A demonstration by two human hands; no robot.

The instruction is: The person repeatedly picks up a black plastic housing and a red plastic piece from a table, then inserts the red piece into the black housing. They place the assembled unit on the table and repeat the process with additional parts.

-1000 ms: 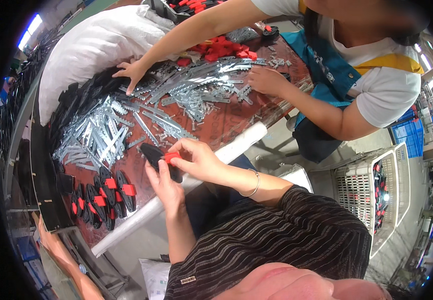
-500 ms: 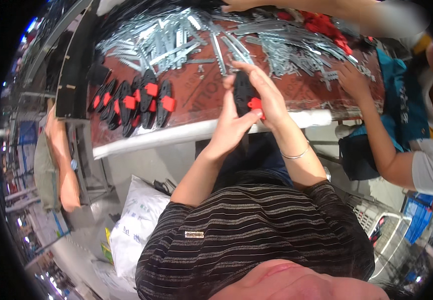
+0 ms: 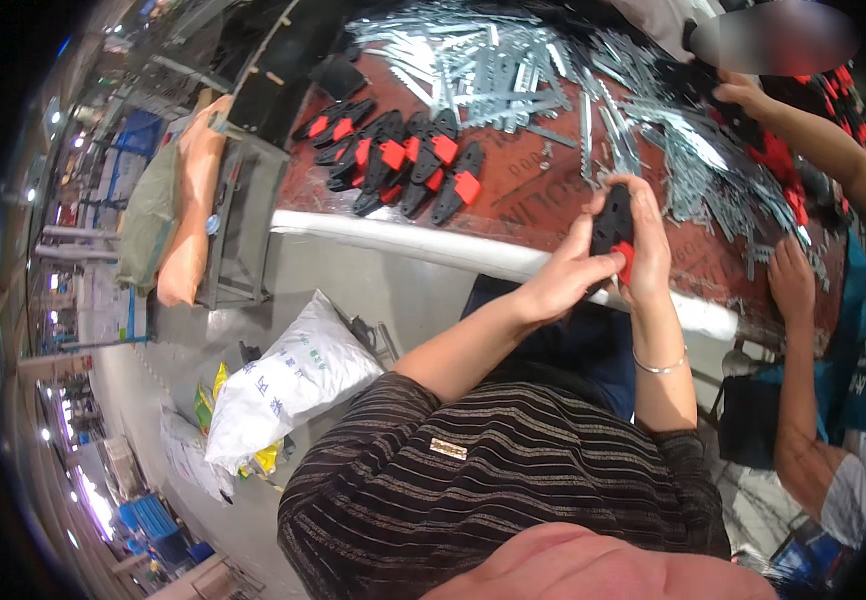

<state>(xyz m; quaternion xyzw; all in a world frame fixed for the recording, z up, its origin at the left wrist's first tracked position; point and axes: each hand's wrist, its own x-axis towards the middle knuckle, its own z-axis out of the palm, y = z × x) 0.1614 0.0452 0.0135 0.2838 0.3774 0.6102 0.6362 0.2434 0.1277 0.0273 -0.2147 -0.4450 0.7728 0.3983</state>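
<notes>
Between my two hands I hold a long black plastic piece (image 3: 610,218) upright above the table's near edge. A red plastic tab (image 3: 625,262) shows at its lower end. My left hand (image 3: 565,278) is closed on the piece from the left, its thumb pressed at the red tab. Along the other side lies my right hand (image 3: 651,240), with its fingertips bent over the top end. The palms hide part of the piece. To the left, several similar black pieces with red tabs (image 3: 393,155) lie in an overlapping row on the red-brown table (image 3: 503,200).
Toothed metal strips (image 3: 513,80) lie heaped across the far side of the table. At the right, a co-worker's hand (image 3: 791,275) rests by the strips, and another hand (image 3: 743,95) reaches over red parts (image 3: 778,165). A white sack (image 3: 293,375) stands on the floor at left.
The view has turned, so the table and my hands appear farther right. My hands keep their hold on the black piece, thumb still at the red tab.
</notes>
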